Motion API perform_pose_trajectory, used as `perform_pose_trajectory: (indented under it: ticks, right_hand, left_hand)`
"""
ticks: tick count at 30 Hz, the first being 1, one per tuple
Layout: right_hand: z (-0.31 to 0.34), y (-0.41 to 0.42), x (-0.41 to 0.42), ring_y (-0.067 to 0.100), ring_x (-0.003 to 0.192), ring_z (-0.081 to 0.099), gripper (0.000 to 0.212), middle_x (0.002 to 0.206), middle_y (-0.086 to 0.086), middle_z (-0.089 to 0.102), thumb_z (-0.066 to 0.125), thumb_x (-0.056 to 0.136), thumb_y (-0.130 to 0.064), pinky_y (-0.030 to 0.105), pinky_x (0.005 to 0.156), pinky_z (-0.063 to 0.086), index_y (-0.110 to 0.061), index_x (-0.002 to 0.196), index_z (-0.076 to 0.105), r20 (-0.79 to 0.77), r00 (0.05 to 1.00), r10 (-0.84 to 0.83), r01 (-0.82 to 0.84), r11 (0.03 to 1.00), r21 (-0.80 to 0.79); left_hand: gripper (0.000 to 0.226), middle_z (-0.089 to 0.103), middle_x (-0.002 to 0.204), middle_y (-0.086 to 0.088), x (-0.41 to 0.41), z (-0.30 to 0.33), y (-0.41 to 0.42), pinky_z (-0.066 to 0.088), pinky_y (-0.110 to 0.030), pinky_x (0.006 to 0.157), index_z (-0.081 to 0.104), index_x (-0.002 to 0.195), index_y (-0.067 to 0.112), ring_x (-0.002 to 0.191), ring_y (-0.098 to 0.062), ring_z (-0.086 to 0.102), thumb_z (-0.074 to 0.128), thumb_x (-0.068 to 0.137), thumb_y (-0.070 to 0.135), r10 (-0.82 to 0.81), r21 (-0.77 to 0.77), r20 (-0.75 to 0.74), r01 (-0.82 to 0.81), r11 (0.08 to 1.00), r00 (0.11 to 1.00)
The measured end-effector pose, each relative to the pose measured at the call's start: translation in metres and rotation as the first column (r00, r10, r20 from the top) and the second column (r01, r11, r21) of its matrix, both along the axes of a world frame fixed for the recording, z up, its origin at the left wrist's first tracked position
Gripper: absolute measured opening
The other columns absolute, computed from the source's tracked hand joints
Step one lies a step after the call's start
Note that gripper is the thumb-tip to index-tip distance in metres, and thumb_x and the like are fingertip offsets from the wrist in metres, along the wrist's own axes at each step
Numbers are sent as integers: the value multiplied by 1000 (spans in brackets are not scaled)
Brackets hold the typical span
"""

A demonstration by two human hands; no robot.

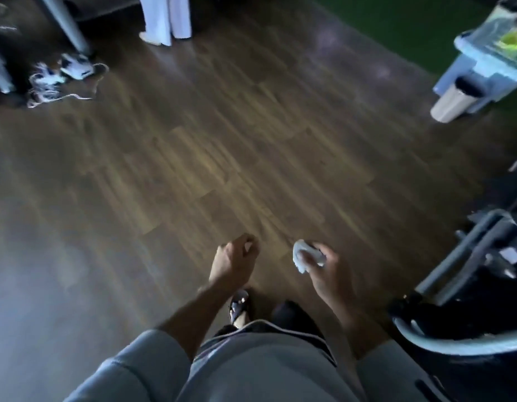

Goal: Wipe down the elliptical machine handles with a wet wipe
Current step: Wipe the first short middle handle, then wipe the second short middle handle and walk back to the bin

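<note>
I see R hand [324, 265] gripping balled wet wipe [302, 255] | L hand [237, 256] loosely curled, holds nothing | risk: wipe may dry or drop, machine [469, 285] not reached yet

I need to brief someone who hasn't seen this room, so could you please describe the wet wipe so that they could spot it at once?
Start from the wooden floor and drop to the two bare forearms at the bottom of the view. The right hand, the one nearer the dark exercise machine, grips the wet wipe. It is a crumpled white wad; the left hand holds nothing.
</note>
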State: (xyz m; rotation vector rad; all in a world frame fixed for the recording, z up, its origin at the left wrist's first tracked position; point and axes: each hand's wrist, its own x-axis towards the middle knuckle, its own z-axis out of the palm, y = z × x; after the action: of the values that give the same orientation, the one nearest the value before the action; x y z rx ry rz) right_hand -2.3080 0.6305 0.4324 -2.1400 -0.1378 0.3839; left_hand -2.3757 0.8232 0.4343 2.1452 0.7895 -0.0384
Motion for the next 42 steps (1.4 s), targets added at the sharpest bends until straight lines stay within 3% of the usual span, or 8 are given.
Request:
perform_pose_trajectory:
  ticks: [8,14,18,22,27,33,37,42]
  right_hand:
    - [4,33,118,-4,57,53,19,57,-12,57,58,78,-32,6,57,37,-25,61,54,-57,988,-144,144,990,6]
    - [-5,31,239,-10,75,59,2,77,-14,68,67,84,-35,3,66,39,-34,84,65,-82,977,-195,195,981,-7]
    - [4,15,319,-2,77,63,30,80,-13,70,60,76,-49,22,75,49,-26,92,71,-33,967,-253,253,968,-5]
    - [15,-7,370,-13,73,59,16,71,-20,66,69,79,-37,2,63,37,-27,91,73,-15,920,-391,390,920,-33]
    - [18,-41,428,7,53,46,17,60,-2,52,58,77,-19,20,53,34,-10,65,49,-69,904,-421,413,905,-102]
    - [3,-84,500,4,76,65,17,82,-13,69,72,82,-34,18,62,46,-32,99,73,-35,647,-762,751,645,-142]
    - [9,-105,553,2,75,65,15,76,-15,69,74,81,-38,10,56,42,-31,95,75,-12,474,-881,875,472,-110]
    - [15,-138,599,3,71,65,14,74,-12,69,74,81,-40,24,64,51,-33,93,73,-5,302,-953,947,301,-112]
  left_hand:
    - [10,64,70,-7,147,-2,31,45,-30,67,68,89,24,78,-30,63,65,86,33,-177,10,-13,177,984,984]
    - [8,46,45,9,272,4,40,41,-26,60,67,90,26,65,-24,61,67,87,33,-247,81,1,246,966,969]
    - [11,49,47,9,361,9,28,43,-26,62,66,93,29,59,-20,58,66,87,38,-303,48,-4,302,952,953]
    - [11,60,59,10,433,5,-1,43,-24,63,57,81,38,63,-13,61,67,85,40,-387,-16,7,387,922,922]
    - [12,68,75,12,529,-7,-46,49,-25,65,59,88,31,68,-8,64,69,85,37,-546,-97,30,546,832,837]
    - [27,70,100,4,654,-6,-90,45,-22,73,60,114,18,88,-13,66,64,90,29,-775,-148,37,770,620,631]
    - [32,71,105,-4,741,-5,-127,46,-24,75,59,118,13,94,-19,68,64,91,29,-888,-128,37,884,450,458]
    - [31,73,92,-3,807,3,-194,49,-30,74,62,108,17,85,-20,68,64,86,39,-928,-123,51,924,362,370]
